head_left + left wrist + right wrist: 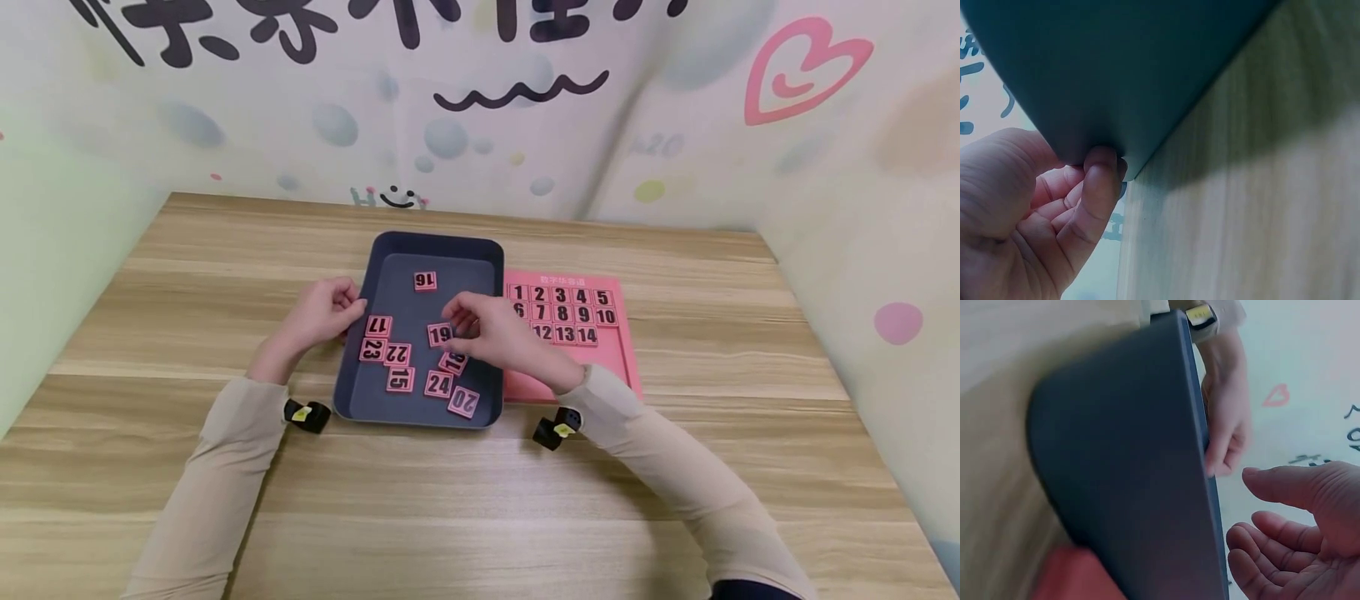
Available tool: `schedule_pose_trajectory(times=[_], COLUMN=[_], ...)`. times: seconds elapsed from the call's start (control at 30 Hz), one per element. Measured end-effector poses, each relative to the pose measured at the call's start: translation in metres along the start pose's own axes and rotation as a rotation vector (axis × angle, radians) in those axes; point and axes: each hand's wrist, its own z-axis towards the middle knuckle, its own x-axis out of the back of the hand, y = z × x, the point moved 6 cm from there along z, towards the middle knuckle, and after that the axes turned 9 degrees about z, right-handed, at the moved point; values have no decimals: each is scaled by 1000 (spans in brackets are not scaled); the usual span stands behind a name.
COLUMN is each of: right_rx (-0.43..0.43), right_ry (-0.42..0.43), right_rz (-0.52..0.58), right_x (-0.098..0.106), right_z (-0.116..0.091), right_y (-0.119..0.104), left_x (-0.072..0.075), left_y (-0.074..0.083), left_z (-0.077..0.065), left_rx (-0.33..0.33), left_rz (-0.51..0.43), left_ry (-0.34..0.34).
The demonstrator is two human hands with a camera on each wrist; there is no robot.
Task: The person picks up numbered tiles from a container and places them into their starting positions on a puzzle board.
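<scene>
A dark blue-grey tray (420,414) lies on the table with several pink numbered tiles in it. My left hand (324,312) pinches the tray's left side at the rim; the left wrist view shows the fingertips (1102,157) right at its edge. Over the tray's right half is my right hand (498,333), its thumb and fingers apart with nothing between them in the right wrist view. Nearest to it are tile 19 (439,335) and a partly covered tile 18 (453,362). Tile 16 (425,282) lies alone farther back; tile 20 (463,402) is near the front right corner.
Against the tray's right side lies a pink number board (621,358), with tiles in rows up to 14 and part of it behind the right hand. Tiles 17, 23, 22, 15 and 24 (438,384) lie loose in the tray. A printed wall (525,150) rises behind the table.
</scene>
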Motion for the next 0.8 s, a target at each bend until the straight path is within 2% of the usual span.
schedule_pose_trajectory(times=[0.17, 0.37, 0.8], right_rx=[60, 21, 60], right_ry=[-73, -149, -201], right_rz=[4, -28, -171], right_x=[-18, -38, -65], right_z=[3, 7, 7], right_y=[-6, -11, -11], left_x=[0, 0, 0], left_y=[0, 0, 1], left_z=[1, 1, -1], left_rx=[-4, -8, 6], left_rz=[-6, 3, -7], left_ry=[-3, 3, 1])
